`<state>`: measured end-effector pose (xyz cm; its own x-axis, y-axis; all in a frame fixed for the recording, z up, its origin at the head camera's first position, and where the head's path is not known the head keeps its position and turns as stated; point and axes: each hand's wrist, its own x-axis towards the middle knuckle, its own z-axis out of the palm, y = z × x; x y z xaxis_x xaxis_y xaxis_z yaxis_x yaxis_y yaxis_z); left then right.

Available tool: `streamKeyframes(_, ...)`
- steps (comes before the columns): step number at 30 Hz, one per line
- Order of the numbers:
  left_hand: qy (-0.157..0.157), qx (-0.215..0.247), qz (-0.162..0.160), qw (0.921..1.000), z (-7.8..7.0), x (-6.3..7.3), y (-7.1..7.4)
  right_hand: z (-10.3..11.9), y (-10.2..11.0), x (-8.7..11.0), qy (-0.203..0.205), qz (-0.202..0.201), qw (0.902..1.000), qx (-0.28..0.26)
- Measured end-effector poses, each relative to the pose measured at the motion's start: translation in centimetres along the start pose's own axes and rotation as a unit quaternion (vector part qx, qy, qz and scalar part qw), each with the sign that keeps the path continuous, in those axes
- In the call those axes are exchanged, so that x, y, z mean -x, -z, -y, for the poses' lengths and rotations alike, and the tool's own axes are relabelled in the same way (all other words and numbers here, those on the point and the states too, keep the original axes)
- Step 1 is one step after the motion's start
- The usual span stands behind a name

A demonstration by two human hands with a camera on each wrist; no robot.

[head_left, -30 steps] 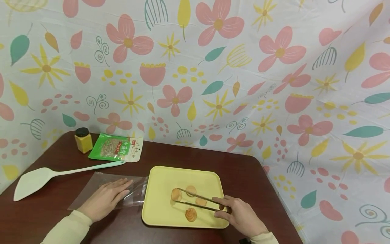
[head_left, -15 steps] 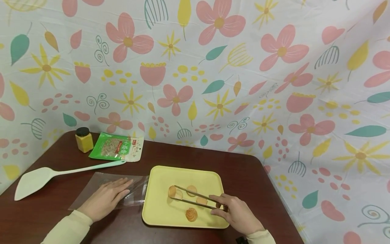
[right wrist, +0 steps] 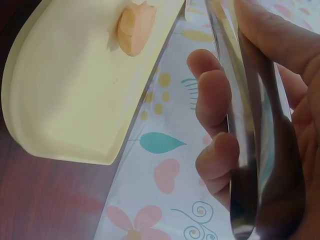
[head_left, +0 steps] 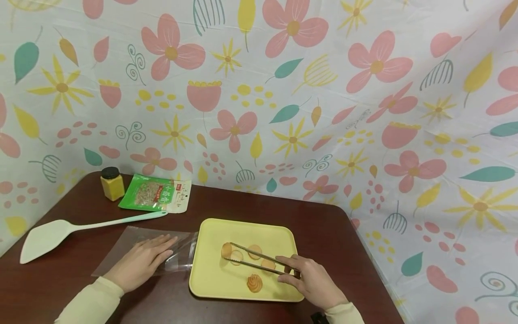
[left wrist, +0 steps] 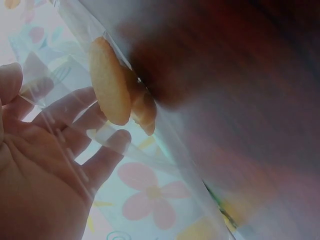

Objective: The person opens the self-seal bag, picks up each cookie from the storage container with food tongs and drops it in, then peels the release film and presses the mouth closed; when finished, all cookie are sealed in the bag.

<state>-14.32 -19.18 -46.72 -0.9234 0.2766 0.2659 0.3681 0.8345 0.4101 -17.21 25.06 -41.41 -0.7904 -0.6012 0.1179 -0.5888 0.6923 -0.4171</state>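
My right hand grips metal tongs, also close up in the right wrist view. At their tips a round cookie is pinched on edge, over the left half of the yellow tray. Flat cookies and a swirled cookie lie on the tray beneath and beside the tongs. My left hand rests with extended fingers on a clear plastic bag, left of the tray. In the left wrist view, a pale cookie and a browner cookie show near the fingers, by the clear plastic.
Behind the bag lies a white spatula with a pale green handle end. A yellow jar with a black lid and a green packet stand at the back left. Flowered cloth hangs behind the dark table.
The tongs and the cookie in them have moved left and slightly toward the back of the tray. My left hand stays in place on the bag.
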Motion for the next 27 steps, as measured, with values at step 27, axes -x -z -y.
streamKeyframes(27,0.002,0.003,-0.006,1.0000,-0.01,-0.04,0.07,0.39,-0.52,-0.81,0.013,-0.006,0.9999,-0.002)
